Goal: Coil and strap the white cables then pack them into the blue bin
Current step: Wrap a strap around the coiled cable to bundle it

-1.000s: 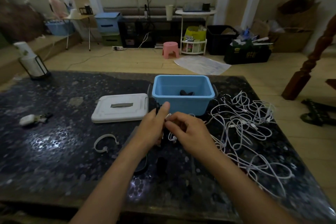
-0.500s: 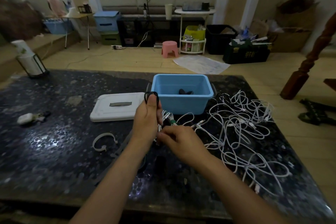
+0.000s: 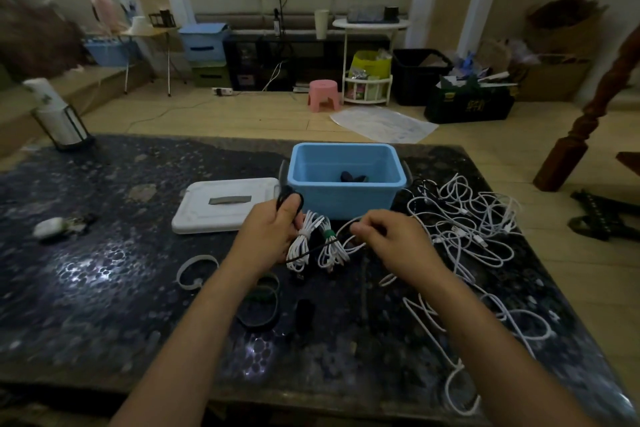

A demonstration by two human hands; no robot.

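Cables (image 3: 313, 246), white and coiled into small bundles, hanging just above the table (image 3: 104, 270) in front of the blue bin (image 3: 346, 180) at the far edge. Left hand (image 3: 273, 232) curled tight round the bundles and a black strap (image 3: 287, 196); right hand (image 3: 394, 239) pinching a loose strand beside them. Probably light, limp, springy: best gripped at the coil's waist, or loops slip. Loose cables (image 3: 467, 229) heaped toward the right edge.

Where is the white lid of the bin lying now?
In the head view, the white lid lies flat on the dark table, just left of the blue bin and beyond the left hand.
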